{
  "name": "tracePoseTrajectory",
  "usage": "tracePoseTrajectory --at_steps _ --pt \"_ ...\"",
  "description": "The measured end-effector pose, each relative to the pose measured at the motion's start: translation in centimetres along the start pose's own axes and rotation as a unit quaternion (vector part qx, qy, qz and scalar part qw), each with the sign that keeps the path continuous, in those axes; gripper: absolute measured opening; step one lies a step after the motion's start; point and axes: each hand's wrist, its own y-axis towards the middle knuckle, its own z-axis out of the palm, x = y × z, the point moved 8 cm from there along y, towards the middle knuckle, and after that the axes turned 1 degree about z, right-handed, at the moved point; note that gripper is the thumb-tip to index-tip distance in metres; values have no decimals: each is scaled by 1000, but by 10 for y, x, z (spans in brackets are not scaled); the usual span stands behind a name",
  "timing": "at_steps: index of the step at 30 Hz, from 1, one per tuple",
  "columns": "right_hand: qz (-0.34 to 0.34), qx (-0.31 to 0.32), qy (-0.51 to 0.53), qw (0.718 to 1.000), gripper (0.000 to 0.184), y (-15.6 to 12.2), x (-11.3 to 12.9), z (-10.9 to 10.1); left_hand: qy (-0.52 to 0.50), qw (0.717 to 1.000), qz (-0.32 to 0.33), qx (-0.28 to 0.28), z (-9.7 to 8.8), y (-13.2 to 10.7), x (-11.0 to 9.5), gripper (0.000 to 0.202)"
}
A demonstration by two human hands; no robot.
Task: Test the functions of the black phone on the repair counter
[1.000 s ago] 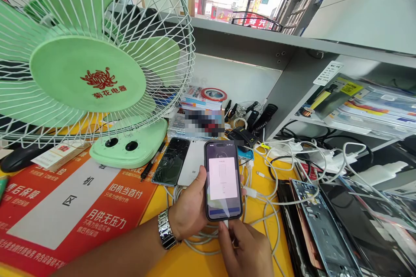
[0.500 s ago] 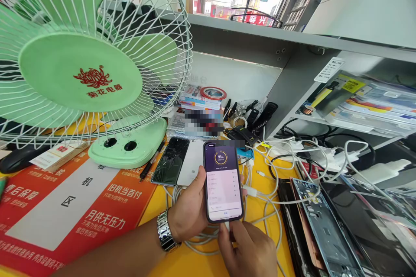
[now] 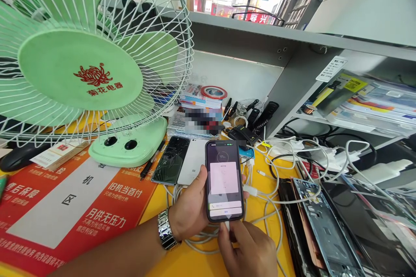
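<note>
A smartphone (image 3: 224, 177) in a dark case stands tilted toward me, its lit screen showing a pale pop-up over a dimmed page. My left hand (image 3: 190, 207) is wrapped around it, thumb along the left edge and fingertips showing at the right. Below the phone, my right hand (image 3: 248, 246) pinches the white charging cable plug (image 3: 227, 225) at the bottom edge; whether it is fully seated I cannot tell. Behind the left hand lie a white phone (image 3: 192, 160) and a dark phone with a cracked face (image 3: 171, 160).
A green fan (image 3: 81, 69) fills the left, above a red printed mat (image 3: 130, 190). White cables (image 3: 269, 207) tangle right of my hands. Opened phone parts (image 3: 325, 229) pile up at the right, under a grey shelf (image 3: 292, 73). Books (image 3: 198, 99) and a tape roll (image 3: 213, 92) stand behind.
The phone's screen has gone from a bright list under a 91% ring to a dimmed page with a pale pop-up. Both hands keep their grip in nearly the same place.
</note>
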Motion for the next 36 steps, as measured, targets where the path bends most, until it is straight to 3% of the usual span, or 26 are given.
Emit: tracePoseTrajectory --at_steps 5,11,18,30,36 --pt "19 9 12 1000 29 -4 -4 2 43 998 35 20 -1 -1 -4 49" --pt "17 4 24 1000 26 -4 -3 -2 118 992 42 20 -1 -5 -3 84" --pt "22 8 29 999 25 -5 -4 -1 165 986 31 -15 2 -5 -3 74" --pt "19 5 26 999 26 -5 -4 -2 176 984 25 -31 1 -5 -2 71" --pt "19 0 31 999 23 -5 -5 -3 96 994 40 10 3 -3 -1 60"
